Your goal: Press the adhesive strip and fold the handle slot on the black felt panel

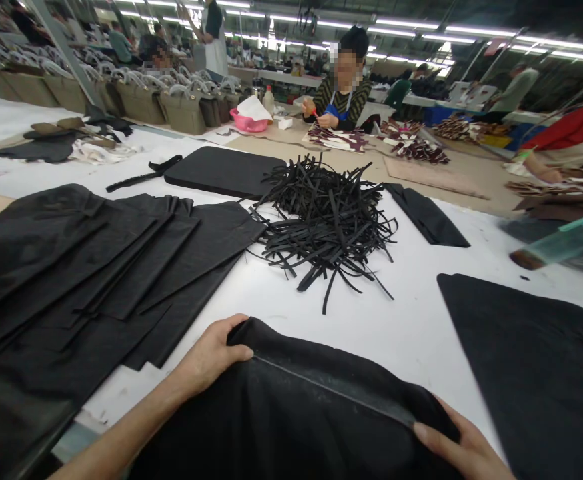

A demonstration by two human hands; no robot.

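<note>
A large black leather panel [291, 420] is stretched between my two hands at the near edge of the table. My left hand [224, 350] pinches its upper left corner, thumb on top and fingers behind. At the right end, my right hand [451, 437] grips the same edge, its thumb pressed on the near face and the other fingers partly hidden. A pale line [331, 388] runs along the panel between the two thumbs, just below the top edge. Beyond it lies a tangled heap of thin black strips [326, 220].
Overlapping black panels [96, 267] cover the left side; another black panel [531, 360] lies at right. A thick black slab [221, 170] sits behind the strips. A teal-topped container [561, 240] stands at right. Across the table, a person [344, 93] works near a pink basin [249, 120].
</note>
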